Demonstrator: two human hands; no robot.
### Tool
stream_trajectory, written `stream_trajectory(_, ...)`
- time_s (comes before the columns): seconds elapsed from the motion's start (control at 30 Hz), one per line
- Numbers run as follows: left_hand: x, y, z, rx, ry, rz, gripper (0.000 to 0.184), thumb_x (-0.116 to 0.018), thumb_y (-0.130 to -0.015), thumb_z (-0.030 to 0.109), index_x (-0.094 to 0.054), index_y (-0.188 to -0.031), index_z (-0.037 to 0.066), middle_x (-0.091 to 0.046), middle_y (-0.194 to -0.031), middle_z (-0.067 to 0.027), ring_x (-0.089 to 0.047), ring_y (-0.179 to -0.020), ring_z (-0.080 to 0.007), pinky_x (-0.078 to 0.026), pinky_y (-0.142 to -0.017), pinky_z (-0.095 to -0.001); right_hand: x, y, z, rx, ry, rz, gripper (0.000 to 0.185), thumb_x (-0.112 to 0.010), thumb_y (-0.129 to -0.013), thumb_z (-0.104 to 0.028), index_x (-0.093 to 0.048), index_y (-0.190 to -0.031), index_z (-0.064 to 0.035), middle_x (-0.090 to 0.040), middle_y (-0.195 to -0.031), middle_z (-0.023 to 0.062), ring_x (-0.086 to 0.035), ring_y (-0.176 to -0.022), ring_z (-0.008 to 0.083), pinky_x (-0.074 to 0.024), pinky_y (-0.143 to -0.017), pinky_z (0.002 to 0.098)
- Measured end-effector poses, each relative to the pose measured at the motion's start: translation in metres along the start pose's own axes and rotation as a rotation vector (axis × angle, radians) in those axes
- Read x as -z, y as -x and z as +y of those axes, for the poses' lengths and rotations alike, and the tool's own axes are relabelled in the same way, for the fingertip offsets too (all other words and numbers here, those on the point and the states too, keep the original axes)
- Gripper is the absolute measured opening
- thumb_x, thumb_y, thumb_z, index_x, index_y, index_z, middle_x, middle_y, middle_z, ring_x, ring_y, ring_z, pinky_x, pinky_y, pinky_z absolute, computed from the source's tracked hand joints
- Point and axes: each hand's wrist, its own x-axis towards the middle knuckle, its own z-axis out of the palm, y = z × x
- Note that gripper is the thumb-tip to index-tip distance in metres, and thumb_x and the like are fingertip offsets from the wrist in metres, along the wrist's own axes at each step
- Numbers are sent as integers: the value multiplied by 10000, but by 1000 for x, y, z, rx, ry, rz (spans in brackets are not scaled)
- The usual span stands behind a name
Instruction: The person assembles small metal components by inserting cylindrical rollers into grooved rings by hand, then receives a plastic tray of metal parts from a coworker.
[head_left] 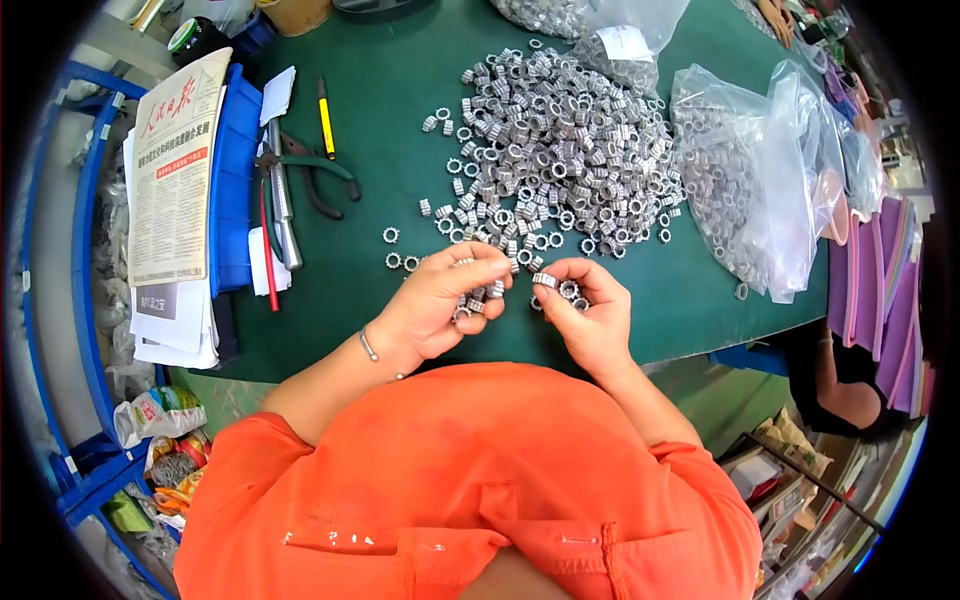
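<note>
A large heap of small silver toothed metal rings [570,140] lies on the green table [390,130]. Several of these rings rest in the curled fingers of my left hand [435,295], whose thumb and forefinger meet near the heap's front edge. Between the thumb and forefinger of my right hand [592,315] is one metal ring [544,280], seen side-on. More rings show by the right fingers; whether they are held or lie on the table I cannot tell. The two hands are close together but apart.
Clear bags of rings [720,180] stand to the right. At left lie pliers [318,175], a yellow marker [326,120] and a red pen [268,250]. A newspaper [175,180] leans on a blue bin [232,180]. Another person's hand [778,18] is at the far right.
</note>
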Motion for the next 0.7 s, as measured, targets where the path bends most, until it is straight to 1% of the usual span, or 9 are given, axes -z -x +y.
stream_trajectory(0.2,-5,2,-1,38,-183,-44,195,-577,-846,200,-537,-919,24,-538,-793,-60,-506,-556,-109,-309,-355,-157,-5,0,-2,35,-31,-48,126,-640,-745,-3,-595,-862,3,-577,-774,12,-509,-705,64,-417,-638,197)
stream_trajectory(0.3,-5,2,-2,41,-165,-47,182,-578,-846,191,-538,-917,29,-543,-789,-54,-495,-548,-100,-303,-356,-158,-7,-2,-4,103,4,-87,135,-648,-732,3,-605,-860,2,-572,-756,25,-518,-694,83,-417,-623,209)
stream_trajectory(0.37,-5,3,-1,26,-177,-48,168,-575,-848,187,-539,-909,35,-543,-791,-51,-489,-547,-94,-300,-360,-158,-6,-4,-5,256,102,-96,138,-654,-720,8,-611,-851,-1,-565,-746,33,-521,-677,94,-413,-606,212)
stream_trajectory(0.4,-5,3,-1,15,-184,-49,154,-573,-850,182,-539,-901,40,-542,-792,-48,-482,-546,-89,-297,-363,-158,-7,-4,-4,256,102,-96,138,-654,-720,8,-611,-851,-1,-565,-746,33,-521,-677,94,-413,-606,212)
stream_trajectory(0.5,-5,3,-3,-37,-194,-44,127,-566,-854,171,-527,-880,53,-539,-794,-47,-475,-558,-83,-291,-372,-159,-7,-3,-2,229,73,-89,146,-659,-717,6,-615,-855,-4,-567,-754,33,-520,-677,91,-411,-598,212)
stream_trajectory(0.53,-5,3,-4,-34,-191,-42,127,-566,-854,171,-527,-880,53,-539,-794,-47,-475,-558,-83,-291,-372,-159,-7,-3,-2,174,46,-98,143,-662,-721,0,-616,-857,-1,-567,-754,32,-523,-669,94,-412,-589,206)
stream_trajectory(0.6,-6,4,-3,-40,-217,-40,135,-572,-849,178,-519,-862,54,-526,-731,-23,-484,-556,-72,-306,-377,-165,-6,-3,-3,116,20,-106,142,-665,-725,-6,-617,-858,2,-567,-754,32,-526,-661,97,-413,-579,201)
stream_trajectory(0.67,-6,5,-2,-33,-192,-37,123,-567,-852,170,-512,-865,60,-527,-756,-36,-480,-568,-78,-295,-377,-162,-4,-3,-5,-54,-166,-174,127,-636,-760,-21,-604,-879,8,-565,-749,54,-502,-601,101,-387,-495,194)
stream_trajectory(0.7,-6,5,-2,-28,-169,-34,112,-561,-856,162,-504,-869,66,-528,-781,-49,-476,-580,-83,-284,-377,-159,0,-3,0,-59,-167,-171,127,-636,-760,-21,-604,-879,8,-565,-749,54,-502,-601,101,-387,-495,194)
